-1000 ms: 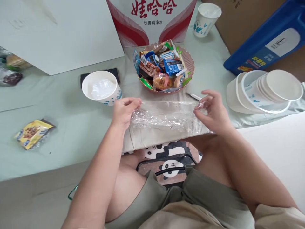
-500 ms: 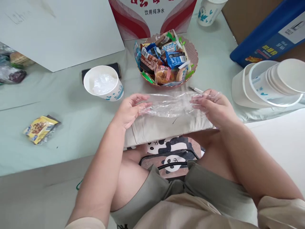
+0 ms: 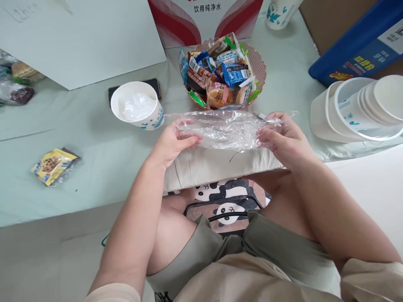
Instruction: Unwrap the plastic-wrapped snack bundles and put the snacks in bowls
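Stretched between my hands over the table's front edge is a clear, crinkled plastic bag (image 3: 228,130). My left hand (image 3: 174,140) pinches one end of it, thumb against fingers. The other end is gripped by my right hand (image 3: 281,136). To the left of my left hand stands a paper cup (image 3: 153,119) with white translucent plastic in it. Just beyond the bag sits a pinkish scalloped bowl (image 3: 260,71) full of wrapped snacks (image 3: 218,77). A pen lies behind the bag near my right hand, mostly hidden by it.
A phone (image 3: 154,86) lies behind the cup. Yellow snack packets (image 3: 53,165) rest at the left. White containers (image 3: 324,113) with stacked paper cups (image 3: 362,102) stand at the right. A printed carton (image 3: 204,25), a white board (image 3: 94,37) and a blue box (image 3: 349,54) line the back.
The plastic bag is spread wider and fuller between my hands, with film now reaching past my left fingers toward the cup. The view has shifted slightly.
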A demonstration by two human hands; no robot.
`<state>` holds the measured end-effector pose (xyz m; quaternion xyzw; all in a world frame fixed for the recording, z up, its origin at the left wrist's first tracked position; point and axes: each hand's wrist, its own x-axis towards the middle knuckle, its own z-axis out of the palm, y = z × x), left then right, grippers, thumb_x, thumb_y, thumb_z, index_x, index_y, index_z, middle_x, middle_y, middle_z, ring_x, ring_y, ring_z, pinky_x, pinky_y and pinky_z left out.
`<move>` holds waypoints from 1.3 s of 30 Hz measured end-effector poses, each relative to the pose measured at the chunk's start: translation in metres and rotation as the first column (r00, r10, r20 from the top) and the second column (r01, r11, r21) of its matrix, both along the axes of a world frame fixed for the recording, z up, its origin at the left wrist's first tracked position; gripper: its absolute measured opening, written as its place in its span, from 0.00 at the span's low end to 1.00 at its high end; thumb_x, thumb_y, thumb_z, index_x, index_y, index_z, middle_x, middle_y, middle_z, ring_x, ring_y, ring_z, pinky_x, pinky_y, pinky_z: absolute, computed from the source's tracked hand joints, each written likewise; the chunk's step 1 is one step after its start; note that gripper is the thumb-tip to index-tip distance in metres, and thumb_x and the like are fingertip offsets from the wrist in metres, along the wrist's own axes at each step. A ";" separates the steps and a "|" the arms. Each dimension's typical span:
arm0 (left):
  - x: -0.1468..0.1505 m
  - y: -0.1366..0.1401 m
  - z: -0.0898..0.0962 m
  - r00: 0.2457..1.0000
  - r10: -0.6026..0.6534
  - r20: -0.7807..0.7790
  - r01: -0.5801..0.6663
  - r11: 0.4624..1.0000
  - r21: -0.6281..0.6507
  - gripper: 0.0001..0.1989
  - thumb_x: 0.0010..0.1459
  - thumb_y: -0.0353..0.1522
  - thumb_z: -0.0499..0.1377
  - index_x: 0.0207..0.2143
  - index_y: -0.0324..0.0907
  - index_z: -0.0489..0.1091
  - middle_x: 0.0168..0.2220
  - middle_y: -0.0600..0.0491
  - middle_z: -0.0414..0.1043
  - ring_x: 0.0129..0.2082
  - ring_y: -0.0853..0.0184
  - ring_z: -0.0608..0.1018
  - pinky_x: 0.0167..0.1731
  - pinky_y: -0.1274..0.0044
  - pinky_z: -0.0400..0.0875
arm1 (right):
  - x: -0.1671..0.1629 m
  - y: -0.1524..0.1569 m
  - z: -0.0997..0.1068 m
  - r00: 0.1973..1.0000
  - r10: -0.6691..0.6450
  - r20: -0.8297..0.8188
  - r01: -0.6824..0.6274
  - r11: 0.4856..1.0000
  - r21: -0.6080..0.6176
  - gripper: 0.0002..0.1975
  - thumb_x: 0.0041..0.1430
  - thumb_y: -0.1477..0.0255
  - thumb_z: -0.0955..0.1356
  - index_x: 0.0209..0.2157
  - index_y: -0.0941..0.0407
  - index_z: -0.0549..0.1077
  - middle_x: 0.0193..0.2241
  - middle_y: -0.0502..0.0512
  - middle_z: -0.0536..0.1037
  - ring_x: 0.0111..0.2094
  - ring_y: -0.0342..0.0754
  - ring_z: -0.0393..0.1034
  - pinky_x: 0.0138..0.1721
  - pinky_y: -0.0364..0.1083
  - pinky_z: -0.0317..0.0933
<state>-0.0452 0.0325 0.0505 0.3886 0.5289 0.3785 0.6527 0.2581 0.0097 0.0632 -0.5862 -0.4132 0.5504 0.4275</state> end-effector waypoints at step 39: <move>0.011 -0.017 0.029 0.880 0.401 -0.256 -0.187 0.787 0.587 0.14 0.56 0.20 0.62 0.44 0.43 0.71 0.47 0.53 0.75 0.54 0.63 0.77 0.58 0.70 0.70 | -0.043 -0.022 0.024 0.560 0.821 0.111 -0.788 0.569 -0.234 0.10 0.58 0.66 0.69 0.26 0.55 0.75 0.20 0.47 0.72 0.22 0.40 0.63 0.22 0.41 0.57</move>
